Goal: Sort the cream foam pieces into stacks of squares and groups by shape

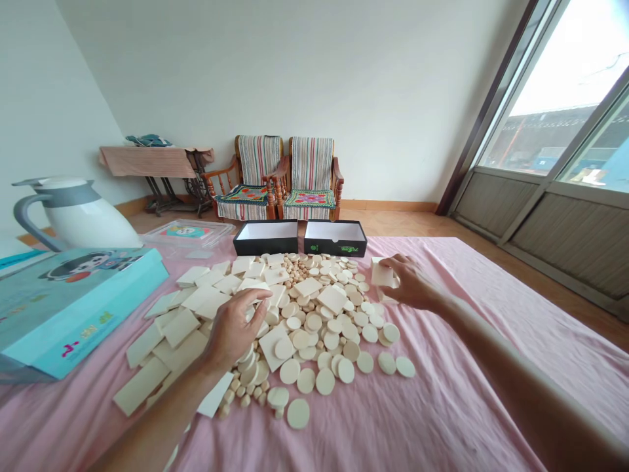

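Matt, smooth cream tiles and discs, of wood or unglazed ceramic, lie on creased pink cloth. At left, a glossy white plastic jug has a grey handle; the black card boxes at upper centre are matt, lined with white paper.

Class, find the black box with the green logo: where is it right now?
In the head view, that box sits right of the other black box, behind the cream tiles and discs, up and left of the right hand.
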### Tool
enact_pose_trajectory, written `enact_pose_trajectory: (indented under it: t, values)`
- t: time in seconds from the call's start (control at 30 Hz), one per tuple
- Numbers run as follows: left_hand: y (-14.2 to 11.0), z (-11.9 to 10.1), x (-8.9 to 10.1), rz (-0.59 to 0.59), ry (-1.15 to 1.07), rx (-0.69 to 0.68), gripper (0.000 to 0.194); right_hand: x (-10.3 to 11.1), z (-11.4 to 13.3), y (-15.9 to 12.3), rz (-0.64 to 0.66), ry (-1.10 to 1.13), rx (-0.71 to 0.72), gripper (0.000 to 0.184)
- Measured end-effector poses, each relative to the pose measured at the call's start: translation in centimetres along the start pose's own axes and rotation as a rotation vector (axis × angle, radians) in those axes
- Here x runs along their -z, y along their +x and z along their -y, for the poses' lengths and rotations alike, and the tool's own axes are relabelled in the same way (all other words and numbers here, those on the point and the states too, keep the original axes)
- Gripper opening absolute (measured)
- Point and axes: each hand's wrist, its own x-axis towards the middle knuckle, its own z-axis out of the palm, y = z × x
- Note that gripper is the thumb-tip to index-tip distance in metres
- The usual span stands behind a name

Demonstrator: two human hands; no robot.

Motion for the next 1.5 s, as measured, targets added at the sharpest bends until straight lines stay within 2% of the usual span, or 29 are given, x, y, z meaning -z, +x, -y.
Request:
enact_pose_trajectory:
  t: [0.13, 0.37, 0.63, 0.83, 1.03, 1.3, 1.5]
  values:
    - [-0.1, 0.0, -0.1, 0.000, -0.005, -0.001, 0.020, 0.1, -2.1, -0.1, 0.142, -0.073, 0.021, 0.045]
    - [-0.2, 0.1, 0.0, -0.008, 0.006, 0.010, 0.020, -0.6, -2.3, -0.2, 0.228, -0.065, 0.004, 0.049]
    - [-0.3, -0.1, 0.2, -0.011, 0.012, 0.012, 0.021, -0.5, -2.6, -0.5, 0.220, -0.080, -0.033, 0.058]
    - [-0.3, -0.1, 0.0, -0.005, 0.010, 0.000, 0.020, 0.4, -3.0, -1.3, 0.193, -0.054, -0.050, 0.047]
    - [-0.4, 0.0, 0.0, -0.005, 0.016, 0.001, 0.021, -0.9, -3.2, -0.8, 0.194, -0.077, -0.017, 0.057]
    - [-0.5, 0.2, 0.0, 0.001, 0.009, 0.005, 0.019, -1.3, -2.5, 0.3, 0.280, -0.124, 0.025, 0.055]
    - [-0.4, 0.0, 0.1, 0.006, 0.014, 0.012, 0.019, -1.7, -2.7, 0.3, 0.276, -0.114, 0.039, 0.051]
